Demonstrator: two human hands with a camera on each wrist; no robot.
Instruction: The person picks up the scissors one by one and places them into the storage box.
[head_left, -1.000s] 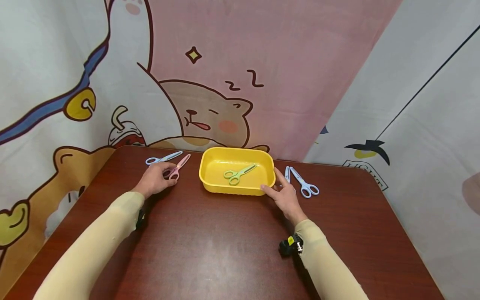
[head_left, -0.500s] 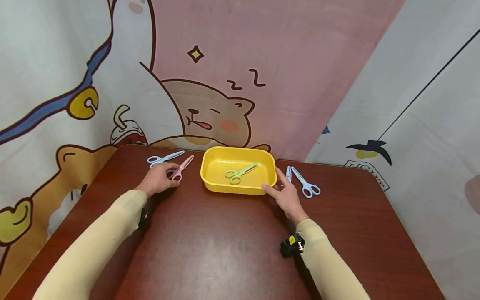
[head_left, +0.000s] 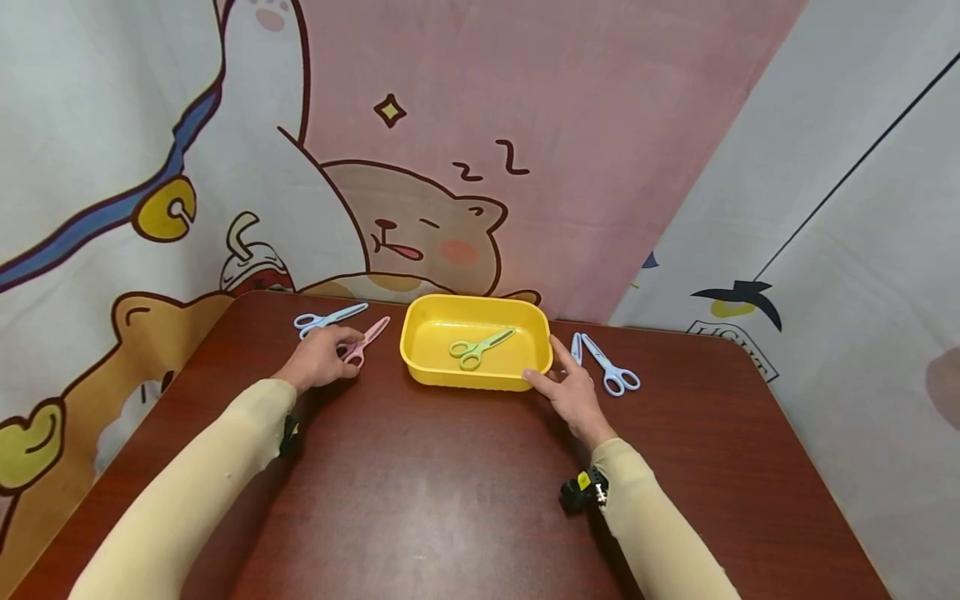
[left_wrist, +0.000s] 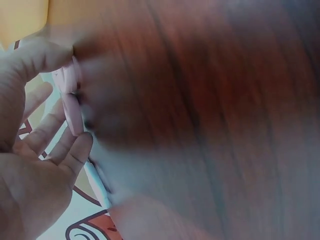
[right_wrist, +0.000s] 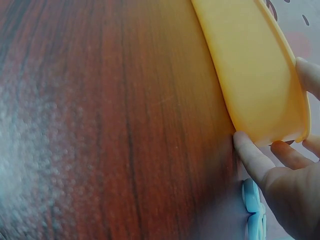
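At the table's left, my left hand (head_left: 318, 358) pinches a pair of pink scissors (head_left: 372, 332) by the handles, with the blades pointing away to the right. In the left wrist view its thumb and fingers close on the pink handle (left_wrist: 74, 112). My right hand (head_left: 576, 402) grips the right end of a yellow plastic tray (head_left: 420, 375), thumb at the front corner and fingers along the end wall. Green scissors (head_left: 470, 353) lie inside the tray. The right wrist view shows fingertips (right_wrist: 243, 142) against the tray's lower corner.
Light blue scissors (head_left: 311, 322) lie just behind the left hand. Right of the tray are more blue scissors (head_left: 617, 377), and another blue pair (head_left: 576, 348) is partly hidden by the right hand. A printed cloth (head_left: 600, 167) hangs behind the brown table (head_left: 420, 500).
The pink scissors have turned slightly in the left hand, their tips shifting a little right and toward the person. The right hand and tray stay in place.
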